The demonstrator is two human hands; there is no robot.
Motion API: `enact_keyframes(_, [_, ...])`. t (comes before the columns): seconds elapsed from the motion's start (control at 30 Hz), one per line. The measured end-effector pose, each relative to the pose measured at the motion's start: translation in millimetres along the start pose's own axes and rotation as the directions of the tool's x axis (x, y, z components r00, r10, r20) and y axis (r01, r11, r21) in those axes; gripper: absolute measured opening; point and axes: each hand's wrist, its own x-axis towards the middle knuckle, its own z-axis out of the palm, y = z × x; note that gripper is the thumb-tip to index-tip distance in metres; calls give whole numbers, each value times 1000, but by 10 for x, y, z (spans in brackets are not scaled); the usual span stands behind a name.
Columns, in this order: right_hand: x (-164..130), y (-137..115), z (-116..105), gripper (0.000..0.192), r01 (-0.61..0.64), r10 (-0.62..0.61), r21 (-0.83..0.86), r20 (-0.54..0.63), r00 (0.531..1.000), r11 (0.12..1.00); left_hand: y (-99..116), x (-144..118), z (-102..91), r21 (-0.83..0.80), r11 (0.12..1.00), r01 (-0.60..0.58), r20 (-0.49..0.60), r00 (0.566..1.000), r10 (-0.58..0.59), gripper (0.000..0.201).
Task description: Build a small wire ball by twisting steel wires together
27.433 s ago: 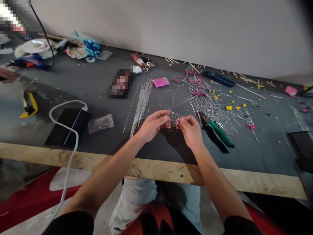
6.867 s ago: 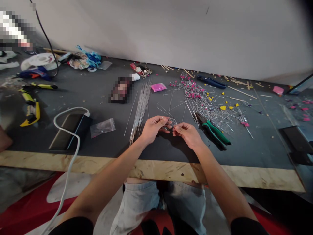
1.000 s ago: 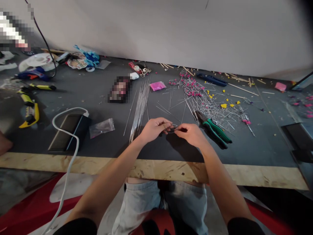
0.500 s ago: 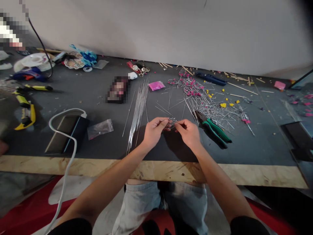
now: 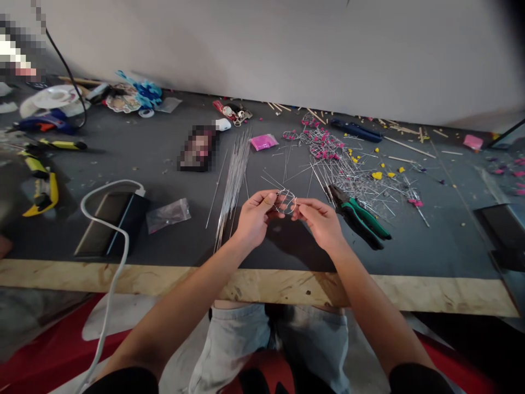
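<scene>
A small round wire frame (image 5: 286, 201) is pinched between both my hands above the dark tabletop (image 5: 262, 241). My left hand (image 5: 254, 219) grips its left side with thumb and forefinger. My right hand (image 5: 322, 221) grips the right side the same way. The frame faces me, so its ring and crossing wires show. A bundle of straight silver wires (image 5: 234, 178) lies just left of my hands. Green-handled pliers (image 5: 361, 218) rest on the table to the right of my right hand.
A heap of wire pieces with pink and yellow bits (image 5: 348, 167) spreads at the back right. A pink packet (image 5: 263, 142), a black device with a white cable (image 5: 115, 219), a clear bag (image 5: 169, 214) and yellow tools (image 5: 41, 186) lie left. Wooden table edge (image 5: 262, 284) runs in front.
Both hands have lifted and turned the wire frame from lying flat to facing me. The pliers and the wire bundle have stayed where they were.
</scene>
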Motion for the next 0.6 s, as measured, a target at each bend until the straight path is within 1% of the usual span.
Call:
enact_keyframes(0.07, [7, -32, -26, 19, -42, 31, 116, 96, 995, 992, 25, 2, -8, 0, 1000, 19, 20, 1000, -19, 20])
enact_keyframes(0.13, [10, -54, -44, 17, -71, 48, 158, 143, 989, 985, 38, -7, -1, 6, 999, 34, 39, 999, -35, 20])
enact_keyframes(0.27, [19, -50, -78, 18, -93, 59, 176, 191, 980, 980, 38, -28, 21, 4, 999, 41, 82, 996, -41, 20])
enact_keyframes(0.43, [26, -57, -100, 26, -167, 115, 193, 255, 960, 967, 20, -38, 20, -9, 1000, 8, 141, 990, -6, 18])
enact_keyframes(0.6, [26, -108, -114, 25, -193, 98, 221, 378, 921, 956, 22, -52, 17, 16, 1000, -14, 179, 984, 11, 21])
